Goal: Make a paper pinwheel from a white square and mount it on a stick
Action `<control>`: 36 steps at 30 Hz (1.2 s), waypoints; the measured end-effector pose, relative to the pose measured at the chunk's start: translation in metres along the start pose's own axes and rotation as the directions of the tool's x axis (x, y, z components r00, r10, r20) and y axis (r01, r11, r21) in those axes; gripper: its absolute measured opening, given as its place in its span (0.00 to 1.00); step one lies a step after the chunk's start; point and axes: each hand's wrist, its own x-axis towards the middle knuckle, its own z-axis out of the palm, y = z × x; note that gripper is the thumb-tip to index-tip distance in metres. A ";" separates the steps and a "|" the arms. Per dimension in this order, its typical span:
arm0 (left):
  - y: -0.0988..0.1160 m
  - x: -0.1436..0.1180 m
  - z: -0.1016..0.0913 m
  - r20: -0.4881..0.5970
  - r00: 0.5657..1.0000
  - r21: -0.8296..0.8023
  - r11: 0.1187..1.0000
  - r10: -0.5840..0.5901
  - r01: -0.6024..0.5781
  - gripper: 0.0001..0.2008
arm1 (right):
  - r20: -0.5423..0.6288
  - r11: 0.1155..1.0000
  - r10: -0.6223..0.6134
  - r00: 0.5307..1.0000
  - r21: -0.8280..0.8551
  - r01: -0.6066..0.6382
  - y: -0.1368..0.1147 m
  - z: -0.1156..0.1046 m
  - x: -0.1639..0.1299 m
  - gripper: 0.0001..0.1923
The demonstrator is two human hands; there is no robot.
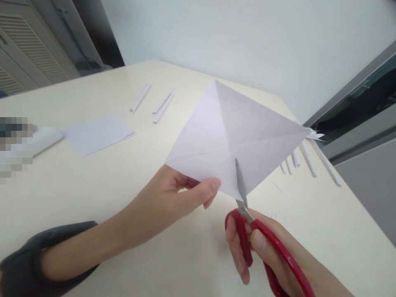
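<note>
While unmarked, scissors [247, 214] in paper [229, 136].

Matt creased paper sheet [235, 132]; scissors [247, 214]: glossy red handles, probably plastic, metal blades; smooth table [93, 185].

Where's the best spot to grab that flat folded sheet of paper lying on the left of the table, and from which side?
Probably the near right corner of the folded sheet, coming in low from the right. It lies flat on the table, so a top pinch finds nothing; that corner's layered edges look slightly lifted, and the side there is bare. The left hand holds the creased paper; the right hand holds the scissors.
</note>
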 end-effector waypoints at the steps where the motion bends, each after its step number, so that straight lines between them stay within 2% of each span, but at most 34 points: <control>1: 0.001 0.000 0.000 0.001 1.000 0.007 1.000 -0.010 0.010 0.16 | -0.004 1.000 -0.001 1.000 -0.002 0.001 0.000 0.000 0.000 0.17; 10: 0.005 0.000 0.000 -0.003 0.998 0.055 0.997 -0.055 0.055 0.17 | 0.004 1.000 -0.008 1.000 0.002 0.008 0.004 0.000 0.002 0.18; 16: 0.012 -0.003 0.003 -0.060 0.995 0.034 0.996 -0.075 0.077 0.17 | -0.009 0.999 -0.007 1.000 -0.036 0.007 0.003 0.002 0.000 0.18; 22: 0.011 -0.003 0.002 -0.010 0.998 0.028 0.998 -0.061 0.061 0.17 | -0.019 0.997 0.008 1.000 -0.072 -0.009 -0.006 0.004 -0.001 0.17; 28: 0.010 -0.001 0.001 0.013 0.989 0.020 0.989 -0.146 0.146 0.18 | -0.025 0.999 -0.039 0.999 -0.025 0.039 0.006 0.005 0.001 0.18; 31: 0.010 0.000 0.001 0.055 0.989 -0.003 0.990 -0.137 0.138 0.17 | -0.002 0.999 -0.041 0.999 0.019 0.041 0.010 0.004 0.002 0.16; 36: 0.011 -0.003 0.004 -0.002 0.992 -0.035 0.992 -0.124 0.124 0.18 | 0.034 0.998 -0.056 0.998 0.020 0.055 0.011 0.005 0.001 0.16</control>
